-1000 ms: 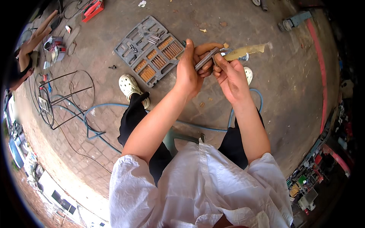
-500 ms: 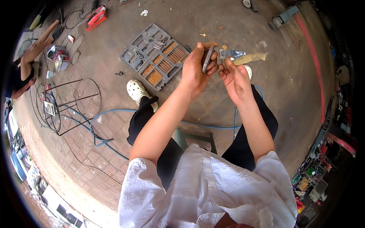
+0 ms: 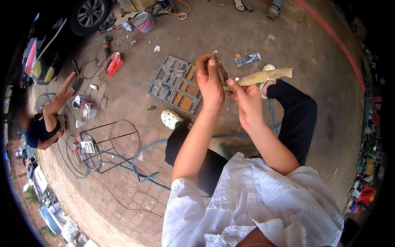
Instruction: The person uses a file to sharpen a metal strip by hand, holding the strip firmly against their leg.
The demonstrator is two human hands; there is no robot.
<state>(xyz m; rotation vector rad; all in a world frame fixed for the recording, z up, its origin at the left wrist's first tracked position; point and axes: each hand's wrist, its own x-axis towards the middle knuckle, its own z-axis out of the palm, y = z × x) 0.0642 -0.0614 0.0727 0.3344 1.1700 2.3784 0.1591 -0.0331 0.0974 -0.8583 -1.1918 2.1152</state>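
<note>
My left hand (image 3: 210,80) is wrapped round a narrow dark metal bar (image 3: 220,72), held lengthwise away from me. Just to its right, my right hand (image 3: 246,103) pinches a long, ragged, yellowish strip (image 3: 271,75) that points out to the right, its near end close against the bar; whether they touch is unclear. Beyond my hands an open grey case (image 3: 158,84) of metal pieces and orange-brown bits lies on the ground. A dusty flat packet (image 3: 247,59) lies beyond the strip. My feet in pale clogs (image 3: 170,119) stand either side.
A seated co-worker (image 3: 43,129) is at left, near paint cans (image 3: 80,103), an angle grinder (image 3: 107,48) and a red tray (image 3: 116,66). A car wheel (image 3: 88,14) and bucket (image 3: 143,22) are farther back. A wire stand (image 3: 119,133) and blue hose (image 3: 150,177) lie nearby.
The view has tilted up and shifted left, bringing the car into sight. The bar has turned more lengthwise, and my right hand with the strip has come back closer to it. My right leg has swung outward.
</note>
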